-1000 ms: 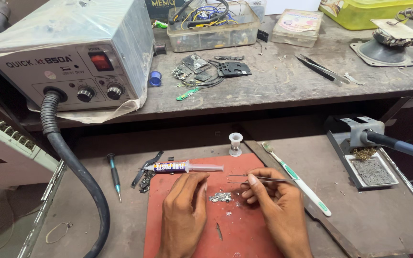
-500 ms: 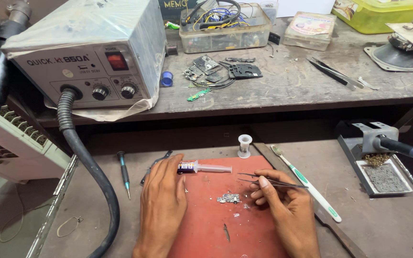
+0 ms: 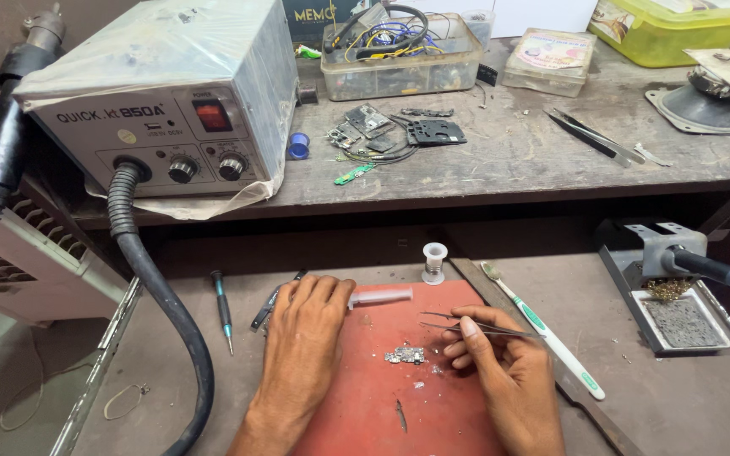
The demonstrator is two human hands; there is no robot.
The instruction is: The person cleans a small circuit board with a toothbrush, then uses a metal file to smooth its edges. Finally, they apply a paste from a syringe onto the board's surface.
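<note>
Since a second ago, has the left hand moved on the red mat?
Yes. The left hand slid up the red mat and now covers the syringe near the solder spool.
</note>
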